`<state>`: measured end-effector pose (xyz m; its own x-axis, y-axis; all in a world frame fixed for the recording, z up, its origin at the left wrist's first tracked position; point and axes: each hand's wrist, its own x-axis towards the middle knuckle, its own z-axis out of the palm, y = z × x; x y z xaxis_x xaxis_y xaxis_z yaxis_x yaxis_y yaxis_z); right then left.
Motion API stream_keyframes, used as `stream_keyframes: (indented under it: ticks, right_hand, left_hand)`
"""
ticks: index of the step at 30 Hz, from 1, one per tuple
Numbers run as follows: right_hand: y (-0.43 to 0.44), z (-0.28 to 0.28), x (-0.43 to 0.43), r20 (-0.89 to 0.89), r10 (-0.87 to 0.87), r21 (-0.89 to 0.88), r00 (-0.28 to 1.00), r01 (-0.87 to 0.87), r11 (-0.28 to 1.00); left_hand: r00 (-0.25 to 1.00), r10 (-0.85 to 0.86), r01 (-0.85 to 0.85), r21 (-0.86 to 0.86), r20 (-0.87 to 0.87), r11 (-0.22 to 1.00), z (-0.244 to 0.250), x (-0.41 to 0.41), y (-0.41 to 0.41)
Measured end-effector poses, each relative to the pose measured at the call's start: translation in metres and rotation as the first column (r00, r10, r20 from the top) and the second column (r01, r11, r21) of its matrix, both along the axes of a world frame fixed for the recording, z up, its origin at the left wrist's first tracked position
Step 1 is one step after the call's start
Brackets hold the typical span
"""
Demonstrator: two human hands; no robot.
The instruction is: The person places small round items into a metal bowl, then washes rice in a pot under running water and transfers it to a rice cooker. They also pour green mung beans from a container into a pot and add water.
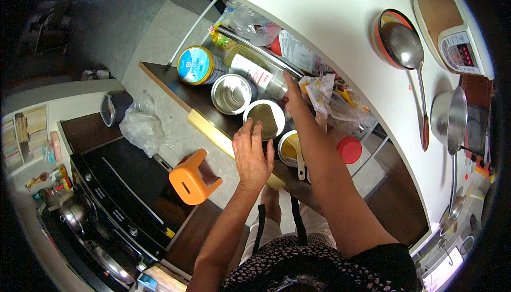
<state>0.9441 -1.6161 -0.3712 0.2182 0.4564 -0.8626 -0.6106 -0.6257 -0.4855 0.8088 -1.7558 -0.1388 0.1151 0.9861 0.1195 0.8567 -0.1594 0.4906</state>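
Note:
My right hand (293, 94) grips the near end of a clear jar (242, 65) lying on its side. The jar bears a white label and has greenish contents toward its far end. My left hand (252, 154) reaches over the near rim of a tin of grey-brown powder (263, 116). Its fingertips overlap the powder and nothing shows in its grasp; whether they touch is unclear. Left of that tin stands an open, shiny-walled tin (232, 93), beside a tin with a blue-and-gold top (195, 65). A tin of yellow powder (285, 148) with a pale scoop (297, 154) sits partly behind my right forearm.
The tins stand on a dark shelf (217, 120) with yellow edge padding (209, 132), below a white counter (343, 40). Plastic bags (255, 22) and a red lid (349, 150) lie nearby. An orange stool (191, 180) stands on the floor. A ladle (405, 50) rests on the counter.

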Motion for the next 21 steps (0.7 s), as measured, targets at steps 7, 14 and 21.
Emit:
stream_keyframes:
  ticks: [7, 14, 21]
  right_hand:
    - [0.005, 0.084, 0.002, -0.032, 0.129, 0.088, 0.991, -0.126, 0.988]
    - [-0.016, 0.159, -0.005, 0.836, 0.144, 0.166, 0.53, -0.493, 0.854]
    - [-0.084, 0.303, 0.033, 0.983, -0.137, 0.177, 0.119, -0.79, 0.587]
  left_hand:
    - [1.0, 0.003, -0.003, -0.003, 0.002, 1.0, 0.0, -0.001, 0.003]
    - [1.0, -0.002, 0.002, 0.045, -0.01, 0.999, 0.004, 0.001, 0.001]
    - [0.998, -0.001, -0.006, 0.09, 0.07, 0.996, -0.001, -0.002, -0.007]
